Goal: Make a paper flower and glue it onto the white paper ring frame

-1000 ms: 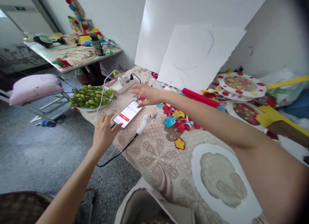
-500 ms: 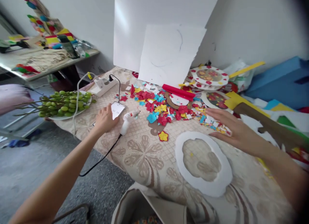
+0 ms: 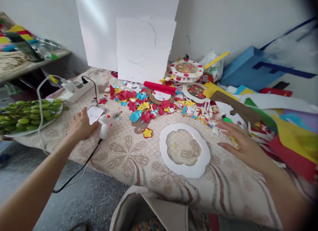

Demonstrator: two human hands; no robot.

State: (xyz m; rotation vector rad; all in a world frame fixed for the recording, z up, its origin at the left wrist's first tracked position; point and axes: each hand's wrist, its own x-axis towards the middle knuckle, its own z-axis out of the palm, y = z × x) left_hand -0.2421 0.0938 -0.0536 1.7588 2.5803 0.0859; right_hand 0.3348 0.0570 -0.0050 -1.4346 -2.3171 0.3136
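My left hand is at the left of the table, its fingers and thumb around the sides of a phone with a lit screen; part of the phone is hidden beneath the hand. Right beside it lies a white glue gun on a black cord. Over the right side of the table is my right hand, fingers stretched out and holding nothing, near small paper scraps. A white ring-shaped cutout lies flat between the hands. Behind it sits a yellow flower with a red edge.
A plate of green grapes and a white power strip are at the left. Red, blue and yellow paper flowers are heaped mid-table. Decorated white discs, a blue box and coloured sheets crowd the right.
The view has turned to the right, so the table appears shifted left. My left hand stays on the phone. My right hand, still open, has moved right, away from the white ring.
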